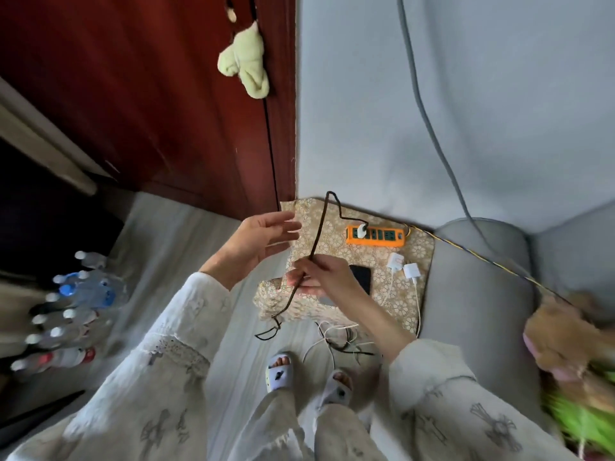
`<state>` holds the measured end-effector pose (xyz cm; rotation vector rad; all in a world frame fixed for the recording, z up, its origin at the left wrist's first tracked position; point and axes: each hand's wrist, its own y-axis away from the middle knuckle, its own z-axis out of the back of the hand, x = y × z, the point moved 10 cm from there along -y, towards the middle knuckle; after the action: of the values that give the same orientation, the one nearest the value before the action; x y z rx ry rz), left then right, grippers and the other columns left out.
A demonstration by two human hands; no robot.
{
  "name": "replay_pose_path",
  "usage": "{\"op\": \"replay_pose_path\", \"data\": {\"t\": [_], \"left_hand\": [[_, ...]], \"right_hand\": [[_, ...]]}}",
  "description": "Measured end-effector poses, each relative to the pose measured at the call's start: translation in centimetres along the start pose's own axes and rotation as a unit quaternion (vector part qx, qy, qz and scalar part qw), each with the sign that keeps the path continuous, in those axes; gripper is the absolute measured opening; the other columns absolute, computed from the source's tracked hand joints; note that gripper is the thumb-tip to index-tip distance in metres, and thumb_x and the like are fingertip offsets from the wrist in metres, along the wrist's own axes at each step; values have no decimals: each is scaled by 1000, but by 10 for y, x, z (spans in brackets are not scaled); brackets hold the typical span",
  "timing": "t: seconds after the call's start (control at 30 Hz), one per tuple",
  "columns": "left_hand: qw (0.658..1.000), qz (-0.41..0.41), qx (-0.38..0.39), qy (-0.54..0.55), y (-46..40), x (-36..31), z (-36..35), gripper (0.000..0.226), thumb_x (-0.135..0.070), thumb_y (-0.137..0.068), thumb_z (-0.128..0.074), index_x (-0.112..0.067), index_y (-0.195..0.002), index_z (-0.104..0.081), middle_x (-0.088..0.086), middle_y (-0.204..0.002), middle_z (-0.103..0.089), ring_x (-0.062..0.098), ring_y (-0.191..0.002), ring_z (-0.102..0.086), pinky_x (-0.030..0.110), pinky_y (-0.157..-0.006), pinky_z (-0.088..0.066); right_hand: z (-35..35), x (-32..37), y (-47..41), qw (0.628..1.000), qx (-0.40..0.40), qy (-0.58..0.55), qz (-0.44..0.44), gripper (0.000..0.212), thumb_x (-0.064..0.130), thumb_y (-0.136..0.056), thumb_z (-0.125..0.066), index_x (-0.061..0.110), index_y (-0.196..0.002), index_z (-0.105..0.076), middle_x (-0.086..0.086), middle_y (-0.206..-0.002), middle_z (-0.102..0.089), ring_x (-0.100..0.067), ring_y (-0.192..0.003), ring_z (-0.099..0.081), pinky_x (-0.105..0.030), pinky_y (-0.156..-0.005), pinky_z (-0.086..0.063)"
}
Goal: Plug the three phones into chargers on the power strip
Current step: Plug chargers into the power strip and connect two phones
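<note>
The left hand (263, 242) is open above the surface's (422, 257) left edge; the right hand (327, 276) pinches a dark cable (317, 232) running to the one charger (362, 231) in the power strip (376, 235) near the back edge. One phone (361, 277) shows mid-surface, two white chargers (402, 266) lie unplugged at right; I judge most work remains.

- One orange power strip (376, 236) on the patterned cloth (422, 261); I count one white charger (362, 231) plugged into it.
- Two loose white chargers (395, 261) (411, 271) lying beside each other on the cloth.
- One dark cable (317, 234).
- Two dark phones that I can make out: one (361, 277), and another (327, 301) largely hidden.
- Two hands: left (263, 242), right (324, 276).
- Two slippers (279, 371) (337, 387).
- Water bottles (66, 314) at the left edge, too blurred for me to count.
</note>
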<state>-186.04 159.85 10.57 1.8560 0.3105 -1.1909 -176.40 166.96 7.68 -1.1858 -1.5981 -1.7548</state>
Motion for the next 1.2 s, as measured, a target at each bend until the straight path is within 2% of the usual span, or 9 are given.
{"op": "replay_pose_path", "data": {"t": [0.1,0.23,0.33,0.43,0.6,0.73,0.9,1.07,1.2], "left_hand": [[998,-2,16,-56,19,18,-17,36,3,-90,-44,-7,-124,-52,3,-103,-66,18,-97,-62,33,-97,-44],[991,10,104,-87,51,39,-49,33,-23,-99,-31,-10,-118,-55,12,-113,-65,21,-105,-61,28,-94,-45],[981,9,138,-137,68,35,-60,37,-32,-98,-29,-13,-99,-60,10,-99,-68,20,-100,-63,27,-91,-49],[974,-38,135,-180,75,5,-63,25,-20,-97,-38,-12,-83,-57,4,-79,-64,20,-88,-63,42,-94,-49],[981,-156,29,-110,71,-73,-62,29,-13,-98,-37,-12,-74,-54,-1,-58,-62,16,-63,-67,43,-75,-55],[977,-211,-1,-17,70,-128,-66,28,-14,-98,-34,-11,-77,-53,2,-62,-59,20,-63,-68,47,-75,-55],[964,-237,-34,114,69,-172,-45,30,-20,-99,-32,-14,-81,-55,2,-68,-58,16,-65,-70,45,-77,-54],[967,-213,-22,136,60,-154,-39,35,-31,-99,-31,-10,-104,-59,6,-87,-65,20,-81,-66,37,-83,-54],[990,-125,54,-30,43,-88,-62,49,-38,-86,-54,-15,-128,-49,1,-114,-62,17,-103,-61,35,-89,-50]], "right_hand": [[20,38,13,996,5,-83,40,16,15,-92,-53,5,-97,-65,-16,-92,-71,-23,-74,-71,-33,-71,-60],[41,84,22,970,14,-237,59,20,17,-94,-49,6,-85,-62,-8,-76,-75,-20,-71,-73,-26,-61,-59],[63,107,30,939,-15,-339,58,22,18,-95,-46,5,-81,-56,-6,-67,-74,-18,-64,-72,-25,-59,-59],[83,114,37,918,-34,-388,76,30,24,-97,-41,1,-85,-55,-12,-69,-73,-21,-66,-72,-27,-64,-59],[61,74,42,985,44,-163,27,47,48,-94,-35,11,-111,-59,-6,-102,-70,-23,-104,-62,-38,-96,-45],[41,62,49,996,47,37,64,53,65,-81,-39,23,-103,-64,5,-99,-74,-13,-109,-62,-42,-104,-38],[47,70,56,974,17,188,123,29,25,-94,-49,0,-89,-63,-15,-104,-69,-6,-88,-66,-34,-96,-49],[69,101,65,986,-8,84,145,19,13,-94,-48,5,-99,-64,-16,-100,-70,-12,-80,-70,-25,-79,-57],[79,159,75,979,-37,-2,200,15,12,-91,-52,16,-93,-66,-6,-90,-72,-16,-80,-72,-34,-80,-58]]}}
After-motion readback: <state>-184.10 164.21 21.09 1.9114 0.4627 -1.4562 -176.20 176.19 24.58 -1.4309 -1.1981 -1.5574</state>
